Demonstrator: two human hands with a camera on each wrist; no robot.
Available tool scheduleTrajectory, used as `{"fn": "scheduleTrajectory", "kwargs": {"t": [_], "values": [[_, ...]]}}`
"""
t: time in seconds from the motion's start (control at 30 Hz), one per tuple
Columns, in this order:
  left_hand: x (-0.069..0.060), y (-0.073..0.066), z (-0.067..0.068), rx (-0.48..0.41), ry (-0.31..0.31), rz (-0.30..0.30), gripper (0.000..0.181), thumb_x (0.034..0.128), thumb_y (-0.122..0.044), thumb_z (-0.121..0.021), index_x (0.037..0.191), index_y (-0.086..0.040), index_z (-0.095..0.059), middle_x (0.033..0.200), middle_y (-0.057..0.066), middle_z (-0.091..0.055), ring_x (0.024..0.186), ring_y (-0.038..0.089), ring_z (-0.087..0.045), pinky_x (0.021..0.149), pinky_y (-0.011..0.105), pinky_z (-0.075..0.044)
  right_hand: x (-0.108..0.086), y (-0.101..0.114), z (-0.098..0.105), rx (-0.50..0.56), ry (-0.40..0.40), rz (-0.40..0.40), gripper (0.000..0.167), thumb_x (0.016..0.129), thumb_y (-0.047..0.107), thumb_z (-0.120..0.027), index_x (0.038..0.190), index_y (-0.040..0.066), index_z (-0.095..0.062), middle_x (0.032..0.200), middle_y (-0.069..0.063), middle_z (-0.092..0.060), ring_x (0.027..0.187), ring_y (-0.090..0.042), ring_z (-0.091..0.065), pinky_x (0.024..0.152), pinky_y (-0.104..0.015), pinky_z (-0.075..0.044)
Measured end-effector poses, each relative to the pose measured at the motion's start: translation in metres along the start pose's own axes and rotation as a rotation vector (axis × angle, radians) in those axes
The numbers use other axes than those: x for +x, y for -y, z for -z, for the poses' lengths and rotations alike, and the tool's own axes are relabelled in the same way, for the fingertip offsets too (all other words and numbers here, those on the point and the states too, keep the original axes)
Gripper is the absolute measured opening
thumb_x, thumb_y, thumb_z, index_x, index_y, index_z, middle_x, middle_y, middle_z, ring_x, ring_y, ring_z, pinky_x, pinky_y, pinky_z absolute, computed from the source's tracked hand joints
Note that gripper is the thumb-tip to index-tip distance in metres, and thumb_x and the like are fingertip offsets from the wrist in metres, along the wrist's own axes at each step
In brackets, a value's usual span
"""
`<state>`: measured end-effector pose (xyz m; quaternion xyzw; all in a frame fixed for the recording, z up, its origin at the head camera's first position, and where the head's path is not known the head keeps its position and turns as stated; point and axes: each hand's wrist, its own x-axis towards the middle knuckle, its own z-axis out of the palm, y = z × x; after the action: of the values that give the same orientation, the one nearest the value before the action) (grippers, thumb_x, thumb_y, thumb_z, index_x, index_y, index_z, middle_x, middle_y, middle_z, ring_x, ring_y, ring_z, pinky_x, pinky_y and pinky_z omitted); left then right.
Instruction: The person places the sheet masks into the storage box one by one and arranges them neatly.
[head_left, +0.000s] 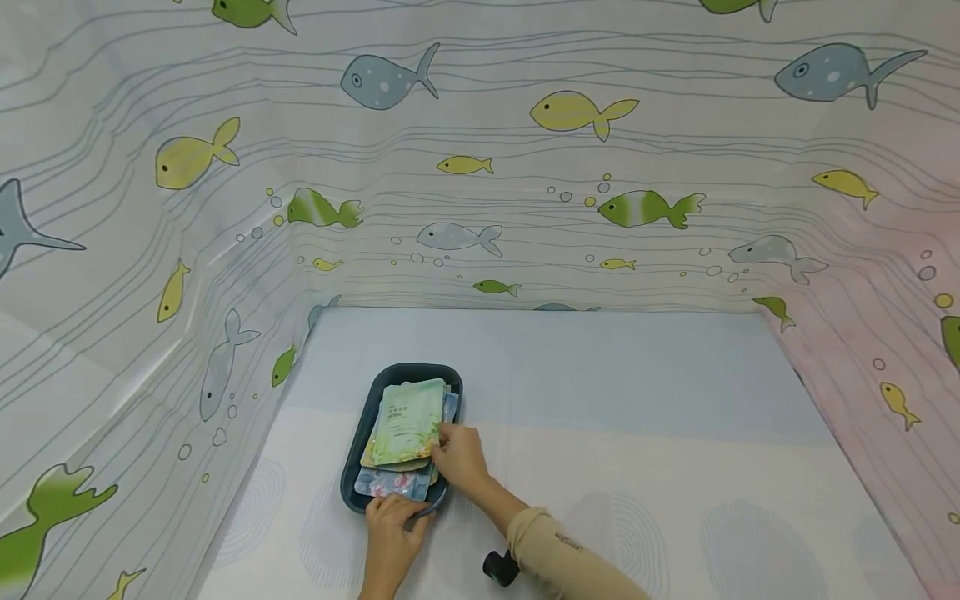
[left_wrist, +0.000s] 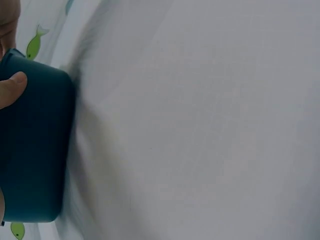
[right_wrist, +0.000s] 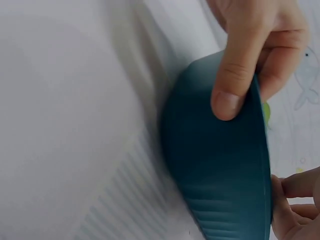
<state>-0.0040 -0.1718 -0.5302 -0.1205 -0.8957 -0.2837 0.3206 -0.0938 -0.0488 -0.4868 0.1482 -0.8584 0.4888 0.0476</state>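
A dark teal plastic bin [head_left: 362,433] stands on the left part of the table. Inside lies a stack of flat sachets, with a green sachet [head_left: 408,421] like a sheet-mask packet on top and a blue flowered sachet [head_left: 393,483] below it. My left hand [head_left: 392,533] grips the bin's near rim; its thumb [right_wrist: 227,105] lies against the outer wall in the right wrist view. At the right side, my right hand [head_left: 463,458] pinches the green sachet's right edge, just over the rim. Sachets are hidden behind the bin wall [left_wrist: 40,145] in the left wrist view.
A pale cloth with printed circles covers the table [head_left: 600,383]. Fish-patterned sheets [head_left: 517,192] hang at the back and both sides. A small black device [head_left: 500,568] sits beside the tan right sleeve [head_left: 577,550].
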Motion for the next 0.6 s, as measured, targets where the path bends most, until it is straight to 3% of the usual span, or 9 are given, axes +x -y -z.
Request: {"fn": "scheduleTrajectory", "kwargs": {"t": [0.07, 0.17, 0.27, 0.6], "values": [[0.0001, 0.0002, -0.0003, 0.003, -0.003, -0.004, 0.028, 0.0424, 0.002, -0.086, 0.062, -0.011, -0.07, 0.058, -0.006, -0.063, 0.061, 0.01, -0.053, 0.072, 0.034, -0.027, 0.0002, 0.0011, -0.0025, -0.074, 0.006, 0.02, 0.005, 0.077, -0.006, -0.065, 0.081, -0.005, -0.066, 0.068, -0.006, -0.066, 0.05, 0.0, -0.05, 0.044, -0.013, -0.034], [-0.0003, 0.0004, -0.0007, 0.009, -0.005, -0.003, 0.028, 0.0418, 0.001, -0.086, 0.061, -0.011, -0.07, 0.058, -0.006, -0.063, 0.06, 0.01, -0.053, 0.072, 0.034, -0.027, 0.0002, 0.0027, -0.0052, -0.172, 0.03, 0.039, 0.026, 0.078, -0.003, -0.067, 0.104, -0.006, -0.068, 0.095, -0.017, -0.071, 0.072, -0.014, -0.067, 0.056, -0.019, -0.048], [-0.0007, 0.0005, -0.0009, 0.011, -0.005, -0.004, 0.028, 0.042, 0.001, -0.086, 0.061, -0.011, -0.07, 0.058, -0.006, -0.064, 0.06, 0.01, -0.053, 0.072, 0.034, -0.027, -0.0009, 0.0038, -0.0065, -0.242, 0.042, 0.059, 0.026, 0.078, -0.002, -0.067, 0.103, -0.005, -0.068, 0.098, -0.016, -0.07, 0.088, -0.023, -0.068, 0.067, -0.026, -0.053], [-0.0005, 0.002, -0.0028, 0.002, -0.011, -0.018, 0.027, 0.0429, 0.0, -0.086, 0.062, -0.01, -0.071, 0.058, -0.006, -0.064, 0.06, 0.01, -0.053, 0.071, 0.035, -0.028, -0.0084, 0.0011, -0.0053, -0.322, -0.002, 0.209, 0.02, 0.081, -0.002, -0.064, 0.1, -0.001, -0.071, 0.116, -0.028, -0.06, 0.106, -0.036, -0.061, 0.081, -0.036, -0.052]]}}
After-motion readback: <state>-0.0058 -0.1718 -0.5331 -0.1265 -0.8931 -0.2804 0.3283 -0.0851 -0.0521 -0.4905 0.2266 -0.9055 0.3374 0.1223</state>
